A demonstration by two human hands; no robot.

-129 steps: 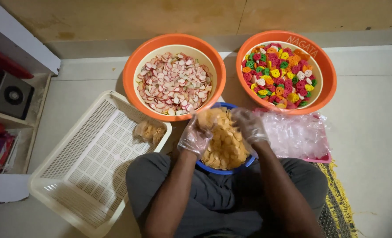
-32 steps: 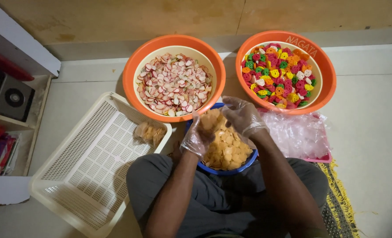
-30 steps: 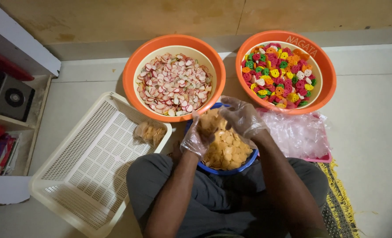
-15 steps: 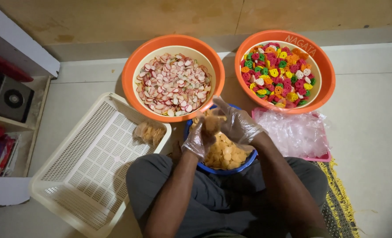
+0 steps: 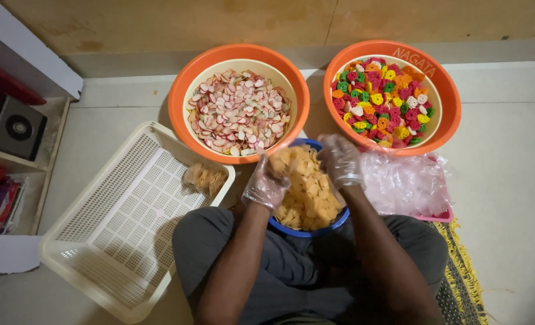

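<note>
Head view: looking straight down at a person seated on the floor [image 5: 508, 198], legs in dark grey trousers, both arms reaching forward
Blue bowl [image 5: 333, 220]: sits on the floor between the knees, heaped with pale yellow-orange chips [image 5: 306, 195]
Left hand [image 5: 266, 183]: in a thin clear plastic glove, at the left side of the blue bowl, fingers curled together around a small clump of the chips at the top of the heap
Right hand [image 5: 339, 159]: also gloved, over the far right edge of the blue bowl, fingers bent downward toward the chips; whether they pinch anything I cannot tell
Left orange basin [image 5: 180, 114]: just beyond the blue bowl, to the left, with a cream inner bowl full of pink-and-white crackers [image 5: 238, 111]
Right orange basin [image 5: 451, 114]: beside the first, to the right, with a cream inner bowl of small crackers in red, green, yellow, orange and white [image 5: 383, 102]
White basket [image 5: 117, 222]: a shallow slotted plastic tray on the floor at the person's left, tilted diagonally
Packed bag [image 5: 204, 176]: a small clear bag of the yellow chips lying in the basket's near-right corner
Clear bags [image 5: 405, 183]: a crumpled pile of clear plastic bags on a pink tray, just right of the blue bowl
Shelf [image 5: 15, 156]: at the far left edge, holding a dark grey box and some colourful items
Mat [image 5: 466, 283]: a woven edge with yellow fringe, bottom right
</note>
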